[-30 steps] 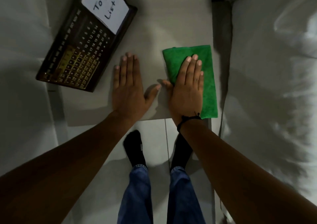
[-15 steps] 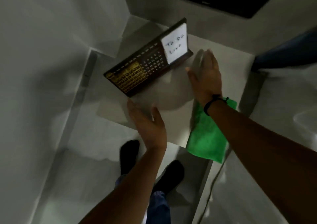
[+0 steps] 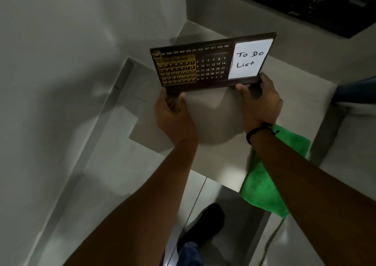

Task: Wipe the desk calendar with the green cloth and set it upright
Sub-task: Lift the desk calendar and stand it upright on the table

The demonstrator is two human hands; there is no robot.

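A: Where is the calendar (image 3: 211,61) right now?

B: In the upper middle of the frame, held up above the table (image 3: 215,123) with its face toward the camera. It is a dark board with month names along the top, a gold grid on its left part, white numbers 1 to 31 in the middle, and a white note (image 3: 250,61) reading "To Do List" on its right part.

A: And the hands?

B: The left hand (image 3: 175,115) pinches the bottom left corner, thumb in front, fingers behind. The right hand (image 3: 259,101) pinches the bottom right corner under the note in the same way. A black band (image 3: 259,131) sits on the right wrist. So each grip is closed on the calendar's lower edge.

A: The green cloth (image 3: 262,182)?

B: Lower right of the frame, lying on the table's near right corner and hanging over its edge, partly hidden by the right forearm. Neither hand touches it.

A: Anything below?

B: 1 dark sock (image 3: 205,221) on the pale floor (image 3: 122,184), at the bottom centre.
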